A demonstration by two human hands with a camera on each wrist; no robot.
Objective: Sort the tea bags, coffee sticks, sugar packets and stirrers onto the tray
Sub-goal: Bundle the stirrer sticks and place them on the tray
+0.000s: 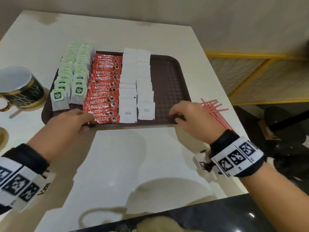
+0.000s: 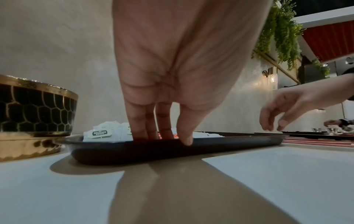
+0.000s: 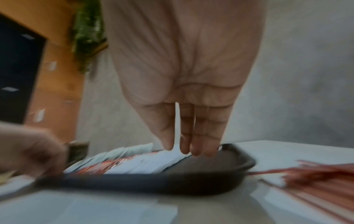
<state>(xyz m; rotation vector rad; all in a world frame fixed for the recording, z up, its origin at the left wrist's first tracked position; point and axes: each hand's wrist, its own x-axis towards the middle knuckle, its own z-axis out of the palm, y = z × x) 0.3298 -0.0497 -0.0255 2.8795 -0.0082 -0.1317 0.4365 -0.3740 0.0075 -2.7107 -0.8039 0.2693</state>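
stirrers just beside right hand

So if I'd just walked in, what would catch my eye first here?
Probably the dark tray, filled in neat rows: green-tagged tea bags on its left, red coffee sticks next, white sugar packets in the middle. The tray's right part is bare, and the red stirrers lie loose on the table beside it. Both hands, left hand and right hand, are at its near edge.
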